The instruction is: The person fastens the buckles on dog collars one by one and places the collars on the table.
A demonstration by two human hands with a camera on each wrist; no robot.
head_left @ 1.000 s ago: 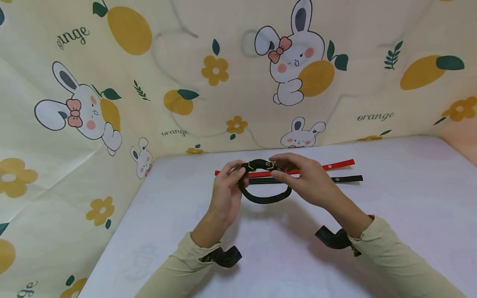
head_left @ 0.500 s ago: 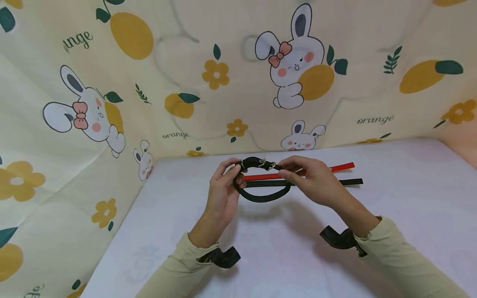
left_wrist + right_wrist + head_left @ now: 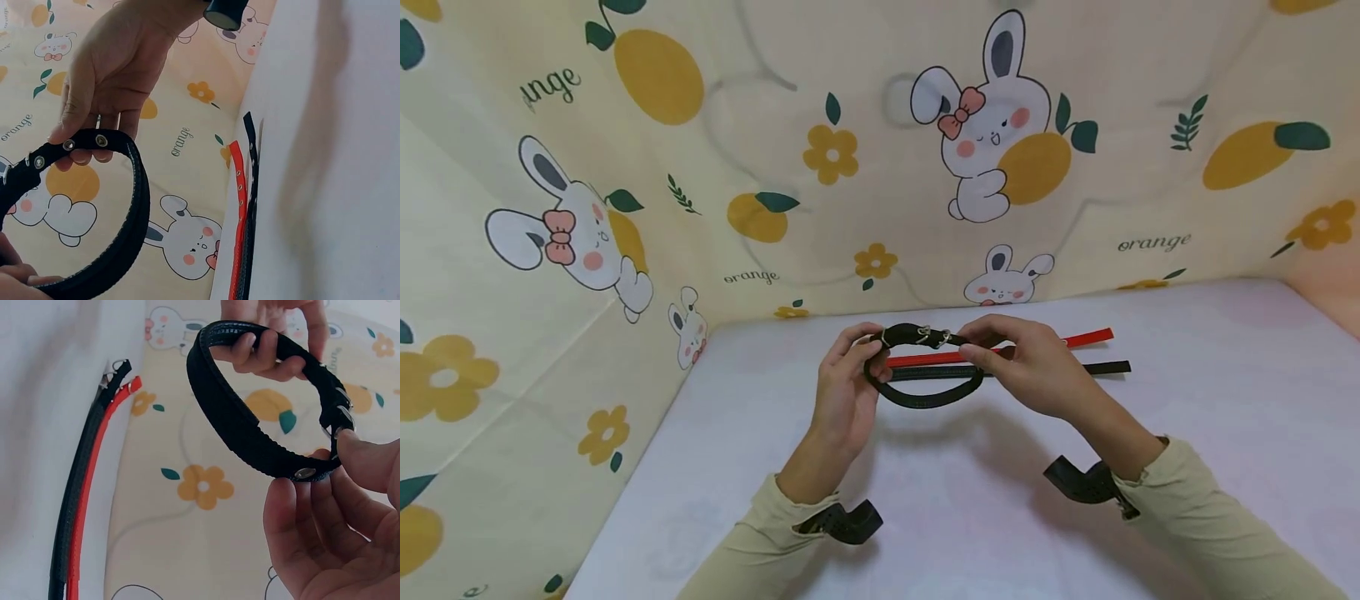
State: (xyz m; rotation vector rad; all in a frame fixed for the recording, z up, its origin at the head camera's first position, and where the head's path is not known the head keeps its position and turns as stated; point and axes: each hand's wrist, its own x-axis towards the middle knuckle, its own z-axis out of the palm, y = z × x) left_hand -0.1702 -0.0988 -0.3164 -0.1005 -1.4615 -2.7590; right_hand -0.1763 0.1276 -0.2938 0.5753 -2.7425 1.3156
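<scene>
A black collar (image 3: 925,401) with metal eyelets is bent into a loop above the table. My left hand (image 3: 842,392) grips its left side between thumb and fingers. My right hand (image 3: 1033,367) pinches the punched strap end on the right, thumb on top and fingers below. Between the hands, at the top of the loop, sits a silver buckle (image 3: 943,338). In the right wrist view, the strap end runs through the metal fittings (image 3: 340,415), and an eyelet (image 3: 305,473) shows beside my right fingers. How far the strap is fastened I cannot tell.
Behind the hands, a red collar (image 3: 1090,337) and another black collar (image 3: 1108,367) lie flat, side by side, on the white table (image 3: 940,517). A printed cloth (image 3: 850,108) hangs along the back and left of the table.
My right hand has shifted slightly right, away from the buckle and along the strap end, leaving the buckle in plain sight. My left hand has moved a little left with the collar.
</scene>
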